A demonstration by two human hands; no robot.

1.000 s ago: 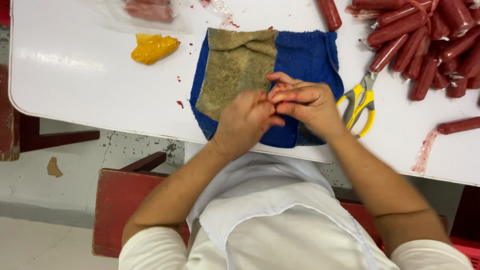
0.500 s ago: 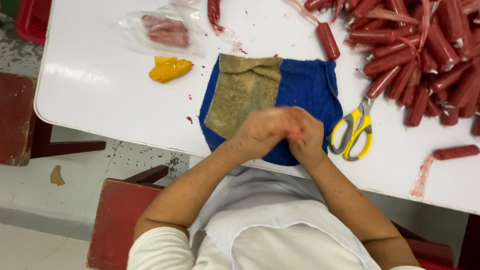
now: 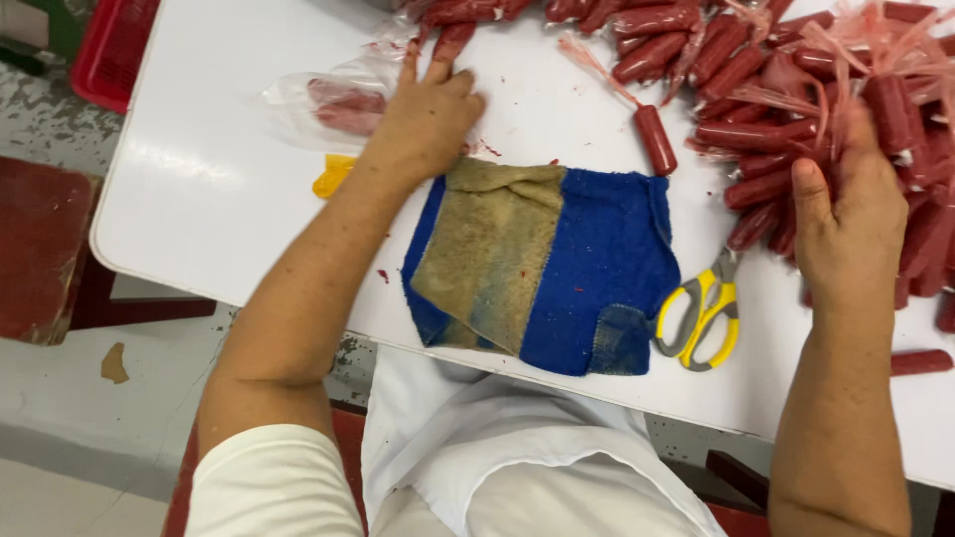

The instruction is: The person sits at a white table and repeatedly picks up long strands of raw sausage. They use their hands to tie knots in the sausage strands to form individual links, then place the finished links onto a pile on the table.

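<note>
The left hand (image 3: 423,114) lies palm down on the white tabletop (image 3: 199,179), fingers spread and flat, grasping nothing; its fingertips reach a single red sausage in a shiny casing (image 3: 450,38) at the far edge, and a crumpled clear plastic bag holding pinkish meat (image 3: 333,104) sits just beside its thumb side, with a small yellow scrap (image 3: 331,176) near the wrist. The right hand (image 3: 851,224) rests on the heap of red cased sausages (image 3: 756,109) at the right, fingers curled down into the pile; whether it has closed on one of them cannot be told, since the fingertips are hidden among the links and the thin pink ties. Between the two arms a blue cloth with a worn tan patch (image 3: 547,264) lies flat near the tabletop's edge, and yellow-handled scissors (image 3: 701,313) lie just beside it, blades pointing toward the heap. One short sausage (image 3: 656,139) lies apart above the cloth. In my judgement the smooth casings could slip from a loose hold and roll, the stray sausage (image 3: 920,362) at the right looks nearest to the edge, and a wrist sweeping back could knock the scissors off
</note>
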